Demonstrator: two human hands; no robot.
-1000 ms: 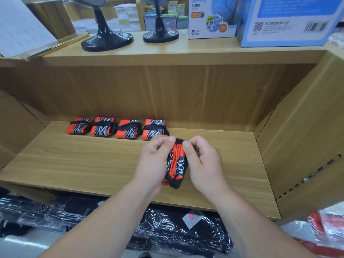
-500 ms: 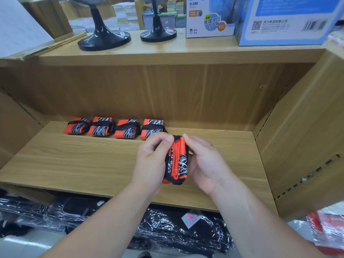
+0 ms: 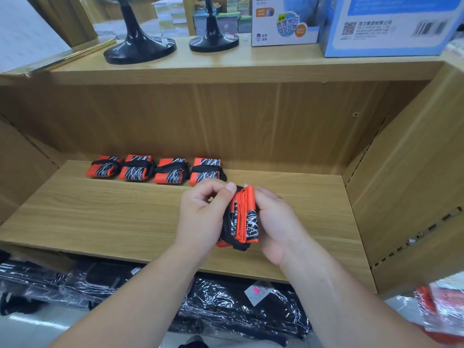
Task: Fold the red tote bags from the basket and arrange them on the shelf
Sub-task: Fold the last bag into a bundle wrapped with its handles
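Observation:
A folded red tote bag with black-and-white scribble print and a black strap is held upright above the wooden shelf. My left hand pinches its top left edge with thumb and fingers. My right hand cups its right side, fingers behind the bundle. Several folded and strapped red tote bags lie in a row at the back left of the shelf. No basket is in view.
Two black globe stands and globe boxes sit on the shelf top. Black goods in plastic wrap lie below the shelf. Wooden side panels close the shelf on both sides. Red packaged items show at the lower right.
My right hand has turned from pinching the bundle's top to cupping its right side. The bundle has stayed at about the same place above the shelf.

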